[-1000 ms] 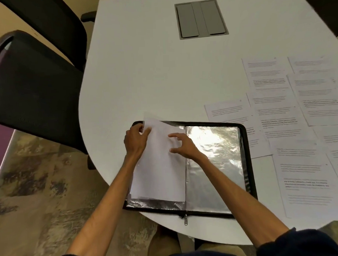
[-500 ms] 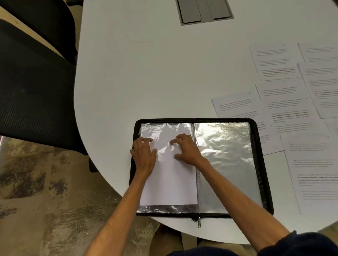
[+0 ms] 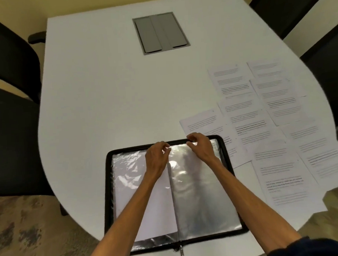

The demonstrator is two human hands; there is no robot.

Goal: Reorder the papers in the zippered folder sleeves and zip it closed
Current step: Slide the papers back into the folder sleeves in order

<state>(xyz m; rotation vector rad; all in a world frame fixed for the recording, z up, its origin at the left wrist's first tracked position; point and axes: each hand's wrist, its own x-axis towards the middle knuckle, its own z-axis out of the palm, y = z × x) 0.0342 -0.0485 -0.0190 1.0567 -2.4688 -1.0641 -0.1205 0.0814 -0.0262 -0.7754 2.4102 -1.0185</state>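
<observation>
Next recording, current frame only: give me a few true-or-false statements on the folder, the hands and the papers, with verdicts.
1. The zippered folder lies open on the table. True.
2. Its left sleeve holds a white sheet. True.
3. Both hands are at the folder's near edge. False: the left hand and the right hand are at its far edge.
4. The loose printed sheets lie to the left of the folder. False: they lie to its right.
</observation>
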